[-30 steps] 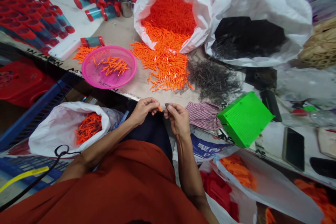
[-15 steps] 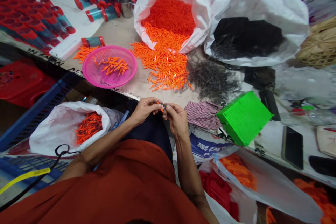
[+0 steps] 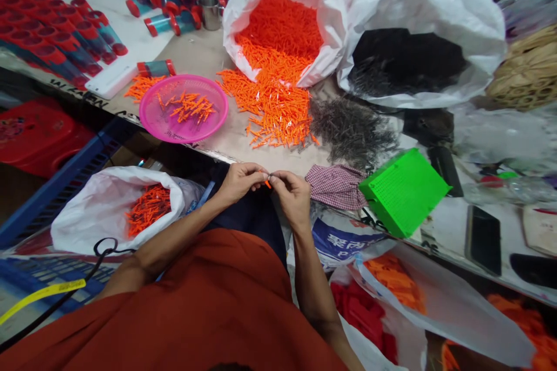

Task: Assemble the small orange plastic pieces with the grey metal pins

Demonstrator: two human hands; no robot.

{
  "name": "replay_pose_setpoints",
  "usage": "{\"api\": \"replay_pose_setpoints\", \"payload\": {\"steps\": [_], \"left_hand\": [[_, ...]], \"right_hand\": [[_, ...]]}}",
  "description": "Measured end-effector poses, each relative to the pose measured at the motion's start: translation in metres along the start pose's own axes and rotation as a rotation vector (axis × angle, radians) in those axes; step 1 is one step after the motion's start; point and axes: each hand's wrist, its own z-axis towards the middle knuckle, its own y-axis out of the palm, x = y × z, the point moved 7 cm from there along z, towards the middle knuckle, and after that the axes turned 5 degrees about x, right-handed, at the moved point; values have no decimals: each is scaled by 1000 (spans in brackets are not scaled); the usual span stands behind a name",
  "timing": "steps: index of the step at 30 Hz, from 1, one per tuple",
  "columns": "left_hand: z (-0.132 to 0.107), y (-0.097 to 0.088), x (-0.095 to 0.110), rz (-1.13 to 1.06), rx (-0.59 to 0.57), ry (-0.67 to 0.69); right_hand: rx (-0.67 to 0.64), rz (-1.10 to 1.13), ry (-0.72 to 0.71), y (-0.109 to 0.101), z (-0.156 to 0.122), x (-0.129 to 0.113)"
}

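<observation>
Insp. note: L hand [image 3: 238,182] and R hand [image 3: 293,197] held close together, in front of & right of pink plastic basket [image 3: 186,77]. L thumb & index pinch small orange plastic piece [image 3: 267,184]; R thumb & index pinch small grey item [image 3: 272,175], too small to ID. Other fingers curled, not spread. Orange piece: appears light, stiff, thin, prob. slippery, easily dropped; best held by its narrow body betw. fingertips.

A pale worktable [image 3: 195,55] runs above a red plastic stool [image 3: 39,136] and blue crate [image 3: 61,194].
</observation>
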Motion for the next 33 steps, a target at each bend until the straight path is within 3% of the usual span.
{"api": "replay_pose_setpoints", "payload": {"steps": [9, 15, 27, 33], "left_hand": [[1, 1, 0, 21, -27, -30], [3, 1, -8, -49, 23, -99], [2, 5, -5, -154, 8, -82], [3, 1, -7, -239, 37, -102]], "right_hand": [[-120, 146, 132, 6, 3, 14], [-141, 324, 211, 12, 3, 31], [-61, 180, 211, 2, 2, 24], [4, 228, 200, 0, 3, 30]]}}
